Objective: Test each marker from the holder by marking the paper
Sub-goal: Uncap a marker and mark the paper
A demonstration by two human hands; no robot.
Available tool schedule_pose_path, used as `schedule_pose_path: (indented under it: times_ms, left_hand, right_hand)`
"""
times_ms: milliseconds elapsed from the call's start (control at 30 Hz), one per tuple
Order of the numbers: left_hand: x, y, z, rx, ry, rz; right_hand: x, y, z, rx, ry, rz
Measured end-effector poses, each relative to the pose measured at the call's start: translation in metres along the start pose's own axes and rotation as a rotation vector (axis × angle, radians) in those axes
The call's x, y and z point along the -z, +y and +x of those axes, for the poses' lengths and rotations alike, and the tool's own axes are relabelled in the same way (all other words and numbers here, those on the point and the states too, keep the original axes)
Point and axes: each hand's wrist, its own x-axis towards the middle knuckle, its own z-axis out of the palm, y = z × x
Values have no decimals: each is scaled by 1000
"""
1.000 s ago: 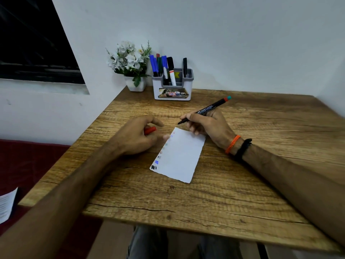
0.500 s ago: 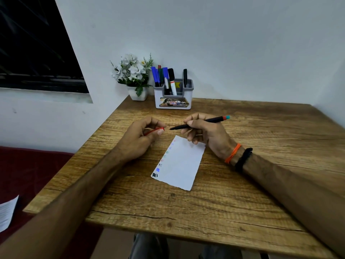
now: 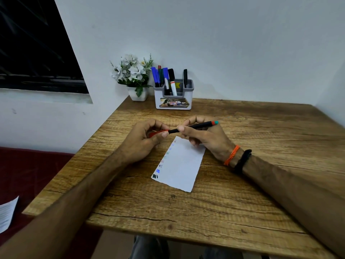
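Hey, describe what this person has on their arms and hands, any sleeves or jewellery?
Both forearms are bare, with no sleeves in view. The right wrist carries an orange thread band and, beside it toward the elbow, a thicker black band. The left hand and wrist show nothing worn.

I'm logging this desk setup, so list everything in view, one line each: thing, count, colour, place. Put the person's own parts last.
Table: one, brown wood grain, fills the middle of the view.
Paper: one, white, colour test marks down its left edge, flat on the table under the hands.
Marker: one, black barrel with red and teal end, held above the paper.
Red cap: one, in the left hand's fingers, at the marker's tip.
Holder: one, grey-white, back of table by the wall.
Markers in holder: several, blue, black, green; exact count unclear.
Flower pot: one, white, white flowers, left of the holder.
Printed sheet: one, white, lower left off the table.
Left hand: pinches the cap.
Right hand: grips the marker; orange and black wristbands.
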Motion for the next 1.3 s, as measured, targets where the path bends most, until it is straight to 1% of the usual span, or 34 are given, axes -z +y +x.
schedule_pose_path:
  times_ms: [67,167,233,467,633,833,933,1033,1100,1200,1300]
  left_hand:
    - [-1,0,-1,-1,1,-20]
    - [-2,1,-1,21,26,-53]
    - [-2,1,0,38,39,-72]
    - [-5,-3,1,9,47,-39]
    - [-8,-8,1,-25,42,20]
    - [-4,-9,0,-12,43,-69]
    - [1,-1,3,-16,138,-108]
    - [4,8,6,1,308,-193]
    - [5,14,7,18,386,-227]
    - [5,24,14,-4,443,-244]
    - [5,33,22,-14,441,-247]
  right_hand:
    - [0,0,0,-7,-2,12]
    - [5,2,1,-72,-27,70]
    - [7,4,2,-73,-35,52]
    - [5,6,4,59,-64,-136]
    - [3,9,6,91,-114,-164]
    - [0,5,6,121,-149,-216]
    - [3,-3,10,142,-101,-267]
    - [3,-12,15,210,-43,-446]
    - [0,-17,17,227,-6,-531]
    - [-6,-28,19,266,-23,-606]
    - [-10,-37,23,313,-69,-665]
